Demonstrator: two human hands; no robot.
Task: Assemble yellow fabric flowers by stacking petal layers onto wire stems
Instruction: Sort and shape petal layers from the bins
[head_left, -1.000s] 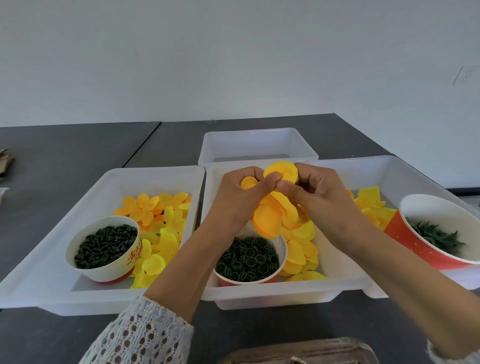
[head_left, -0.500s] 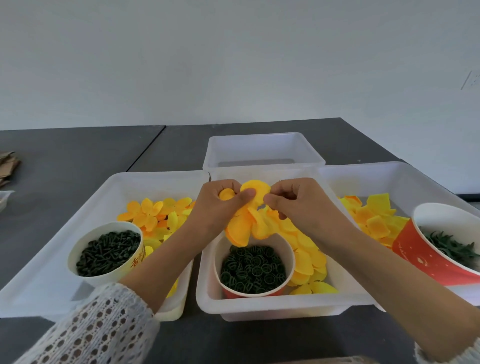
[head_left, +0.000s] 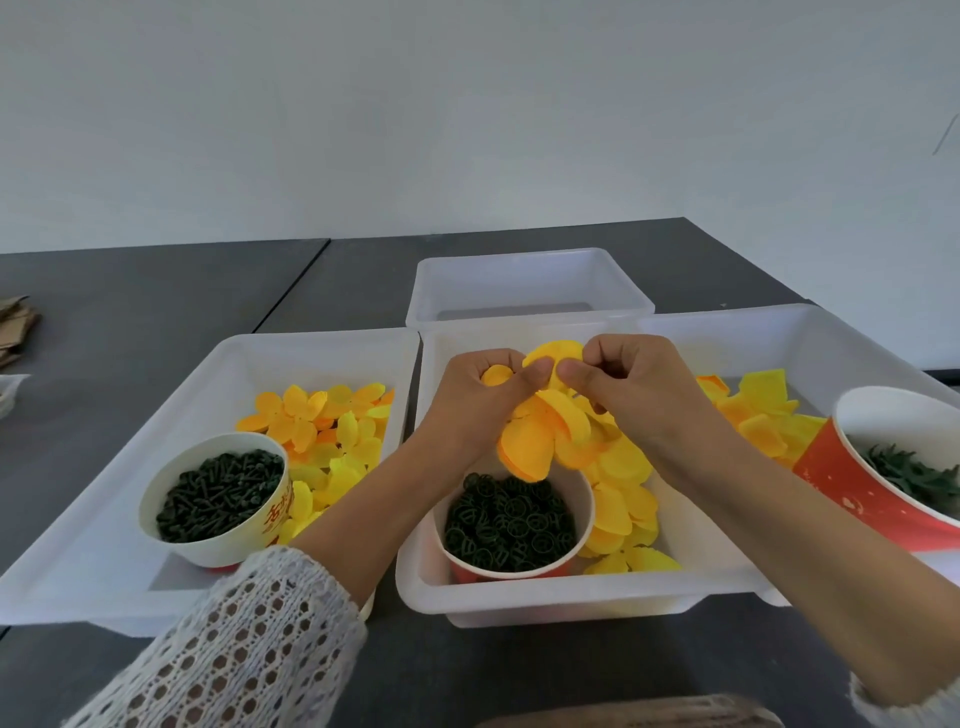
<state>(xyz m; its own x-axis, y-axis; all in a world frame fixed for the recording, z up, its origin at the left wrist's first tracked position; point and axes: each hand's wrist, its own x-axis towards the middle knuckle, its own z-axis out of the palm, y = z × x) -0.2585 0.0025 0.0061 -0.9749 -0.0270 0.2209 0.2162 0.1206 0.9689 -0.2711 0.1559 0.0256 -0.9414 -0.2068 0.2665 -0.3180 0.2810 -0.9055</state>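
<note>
— Changed since a second ago?
— Left hand (head_left: 475, 402) and right hand (head_left: 631, 400) dropped from mid-frame half a second back, now level again above the cup of green rings (head_left: 511, 525). Pinched petal cluster (head_left: 550, 421) fanned wider, lower petals hanging just over the cup rim.
— And the top petal?
— Raised between both thumbs, more spread than before.

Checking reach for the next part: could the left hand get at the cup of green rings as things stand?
Probably yes: the cup of green rings sits open just below the left hand, but its grip holds the petals.
</note>
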